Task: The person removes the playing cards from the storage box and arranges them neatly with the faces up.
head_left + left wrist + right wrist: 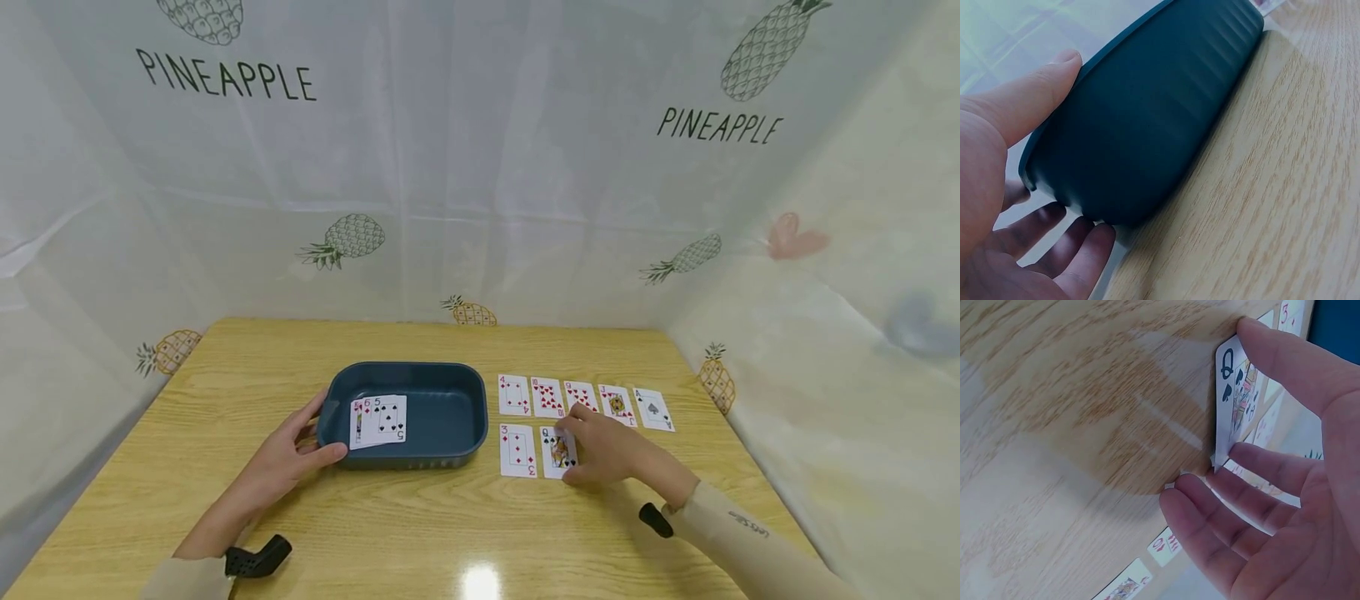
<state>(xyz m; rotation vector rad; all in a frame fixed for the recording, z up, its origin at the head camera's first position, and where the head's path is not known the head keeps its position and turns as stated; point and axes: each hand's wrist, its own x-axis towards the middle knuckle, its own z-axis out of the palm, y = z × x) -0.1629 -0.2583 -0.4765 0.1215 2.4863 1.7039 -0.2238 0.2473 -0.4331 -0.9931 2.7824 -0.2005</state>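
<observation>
My left hand [288,450] holds the left end of a dark teal plastic tray [480,417]. In the left wrist view its thumb [1054,81] lies along the rim and the fingers bend against the end wall. Inside the tray several overlapping playing cards lie face up, a five of spades [388,421] on top. To the tray's right, my right hand [607,446] pinches a queen of spades [557,457] between thumb and fingertips. The right wrist view shows this card [1235,400] held by opposite edges, seemingly at the tabletop; whether it is lifted I cannot tell.
A three of diamonds [517,451] lies between the tray and the queen. Behind them runs a row of face-up cards, from a four of diamonds [513,395] to an ace of spades [654,410]. A pineapple-print curtain [525,208] surrounds the wooden table [390,533].
</observation>
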